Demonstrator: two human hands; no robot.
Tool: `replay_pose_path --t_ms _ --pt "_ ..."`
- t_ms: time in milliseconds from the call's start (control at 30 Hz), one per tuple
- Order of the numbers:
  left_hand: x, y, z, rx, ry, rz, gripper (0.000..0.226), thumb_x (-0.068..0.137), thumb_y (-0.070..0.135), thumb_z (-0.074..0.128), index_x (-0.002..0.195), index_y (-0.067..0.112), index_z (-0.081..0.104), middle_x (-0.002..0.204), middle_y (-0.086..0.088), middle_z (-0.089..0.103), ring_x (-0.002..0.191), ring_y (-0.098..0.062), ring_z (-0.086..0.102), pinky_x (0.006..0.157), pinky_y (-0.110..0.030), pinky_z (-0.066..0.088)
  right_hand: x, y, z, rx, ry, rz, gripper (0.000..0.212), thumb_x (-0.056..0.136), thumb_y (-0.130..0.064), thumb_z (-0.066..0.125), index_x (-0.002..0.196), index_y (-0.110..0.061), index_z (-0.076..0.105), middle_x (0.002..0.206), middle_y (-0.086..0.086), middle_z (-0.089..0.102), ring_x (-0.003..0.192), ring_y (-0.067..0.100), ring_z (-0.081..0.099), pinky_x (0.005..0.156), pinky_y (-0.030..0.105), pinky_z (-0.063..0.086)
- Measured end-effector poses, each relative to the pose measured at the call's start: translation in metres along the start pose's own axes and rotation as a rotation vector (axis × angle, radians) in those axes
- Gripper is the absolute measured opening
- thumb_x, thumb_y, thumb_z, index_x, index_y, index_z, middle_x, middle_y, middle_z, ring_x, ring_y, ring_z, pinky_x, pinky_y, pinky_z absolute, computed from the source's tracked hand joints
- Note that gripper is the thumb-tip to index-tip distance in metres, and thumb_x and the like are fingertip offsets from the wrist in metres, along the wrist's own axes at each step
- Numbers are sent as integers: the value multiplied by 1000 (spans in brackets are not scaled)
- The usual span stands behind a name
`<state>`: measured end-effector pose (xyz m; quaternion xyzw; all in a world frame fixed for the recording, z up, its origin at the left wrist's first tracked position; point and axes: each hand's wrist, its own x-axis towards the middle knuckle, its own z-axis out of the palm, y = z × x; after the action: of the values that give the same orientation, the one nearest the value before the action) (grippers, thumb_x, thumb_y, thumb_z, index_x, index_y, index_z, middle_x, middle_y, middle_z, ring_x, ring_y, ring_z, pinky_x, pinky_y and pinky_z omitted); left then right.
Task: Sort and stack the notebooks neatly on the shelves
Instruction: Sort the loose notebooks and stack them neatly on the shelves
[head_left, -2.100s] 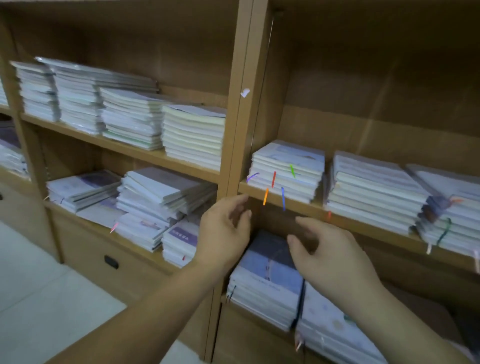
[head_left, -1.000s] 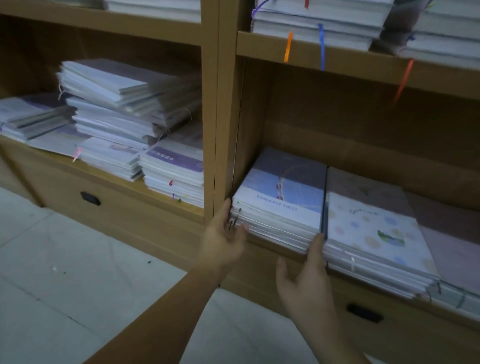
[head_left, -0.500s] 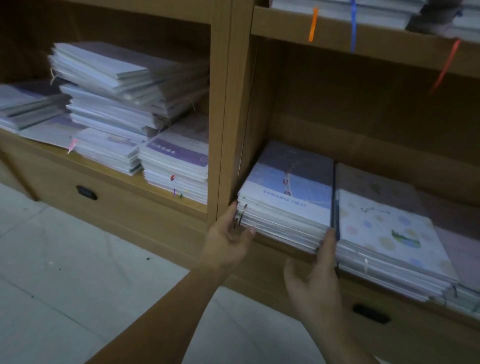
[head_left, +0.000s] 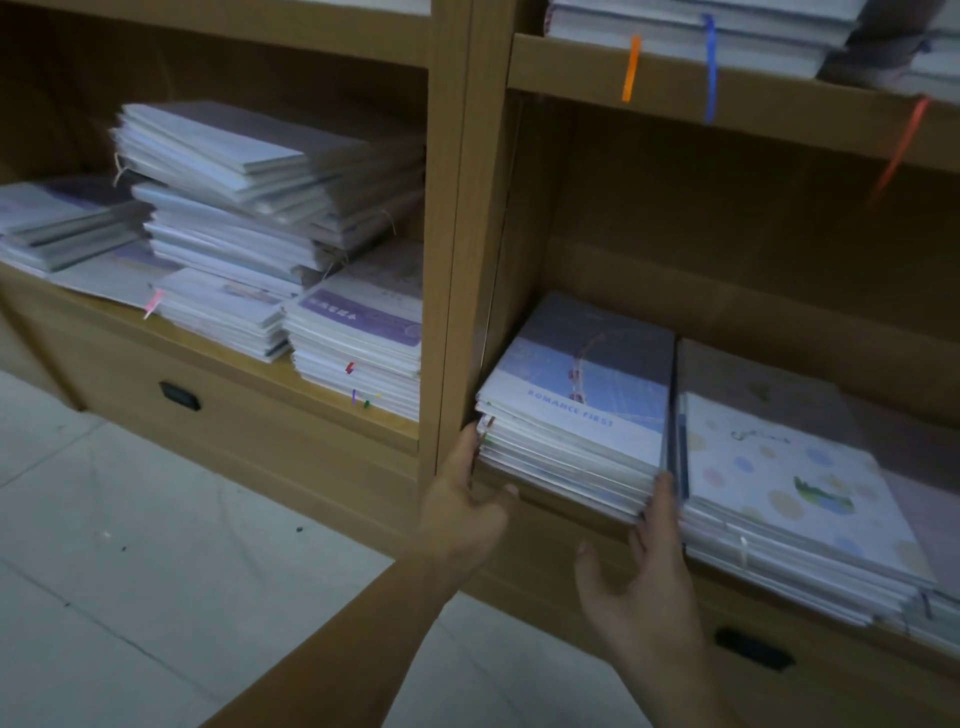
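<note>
A stack of notebooks with a blue "ROMANCE FIRST" cover (head_left: 582, 395) lies on the lower right shelf (head_left: 582, 514), against the upright divider (head_left: 457, 249). My left hand (head_left: 462, 499) touches the stack's left front corner with its fingertips, thumb spread. My right hand (head_left: 644, 566) has its fingers pressed on the stack's right front corner, in the gap beside the neighbouring stack with a pastel dotted cover (head_left: 789, 483). Neither hand has closed around the stack.
The left compartment holds an uneven, skewed pile of notebooks (head_left: 270, 208) and a purple-covered stack (head_left: 363, 343). More stacks with coloured ribbons (head_left: 631, 67) sit on the upper shelf. Drawers with dark handles (head_left: 753, 649) run below; pale tiled floor (head_left: 130, 545) lies at left.
The view dropped from the upper shelves to the lower one. Both hands came down to the blue-covered stack's front corners and have stayed there over the last second.
</note>
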<state>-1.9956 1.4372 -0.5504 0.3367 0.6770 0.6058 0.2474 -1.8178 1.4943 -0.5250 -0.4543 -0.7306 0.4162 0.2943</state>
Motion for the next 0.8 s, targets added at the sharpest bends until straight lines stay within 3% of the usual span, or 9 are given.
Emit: replay_pose_path --t_ms 133,200,267,333,400,467,533,633,800 --pt "1 5 -4 -5 -27 19 70 92 7 62 145 49 45 133 29 60 128 6 52 113 -31 41 -4 -2 -4 -23 -39 37 110 86 -30 74 144 -68 -12 161 -19 21 148 19 32 117 42 35" --pt "2 9 -7 -35 27 53 64 93 2 59 137 47 54 129 24 65 125 3 56 111 -32 45 -8 -8 -8 -13 -1 88 102 89 -22 72 155 -51 0 155 -8 41 119 19 59 97 28 48" --pt "4 15 -8 -61 122 91 60 95 0 60 122 54 59 119 31 68 119 8 60 102 -20 48 -10 -21 -13 -57 68 66 91 89 -19 72 160 -34 16 150 -5 49 100 12 66 89 17 47" --pt "6 18 -9 -106 171 97 56 96 0 62 121 50 58 111 37 67 116 10 60 96 -10 47 -10 -35 -22 -167 179 -121 68 87 -19 72 149 -28 45 138 -6 58 111 11 62 100 32 50" --pt "9 20 -9 -142 178 80 52 96 3 65 137 34 56 111 35 66 117 11 59 98 -10 47 -3 -50 -32 -294 231 -342 39 88 -22 71 126 -23 67 123 -10 58 108 12 59 95 42 54" --pt "10 24 -9 -138 169 85 51 96 6 66 140 29 54 113 33 66 116 11 60 99 -12 48 11 -59 -40 -438 156 -396 37 90 -33 68 126 -26 67 135 -9 53 123 16 53 100 42 50" --pt "10 25 -10 -156 185 85 48 96 4 66 136 28 56 112 29 68 113 10 62 97 -12 49 29 -62 -43 -577 11 -344 49 94 -44 63 141 -33 56 156 -10 38 144 15 33 111 38 39" --pt "12 26 -10 -173 224 66 41 94 10 71 133 21 62 116 17 71 111 5 65 95 -15 52 50 -54 -44 -746 -109 -336 57 97 -51 56 150 -41 41 164 -7 26 152 14 20 116 36 33" --pt "19 24 -8 -174 234 31 38 90 16 77 124 30 68 109 16 75 107 1 69 95 -24 55 67 -41 -47 -760 -50 -434 43 94 -33 68 136 -32 62 150 2 52 142 24 43 109 42 43"
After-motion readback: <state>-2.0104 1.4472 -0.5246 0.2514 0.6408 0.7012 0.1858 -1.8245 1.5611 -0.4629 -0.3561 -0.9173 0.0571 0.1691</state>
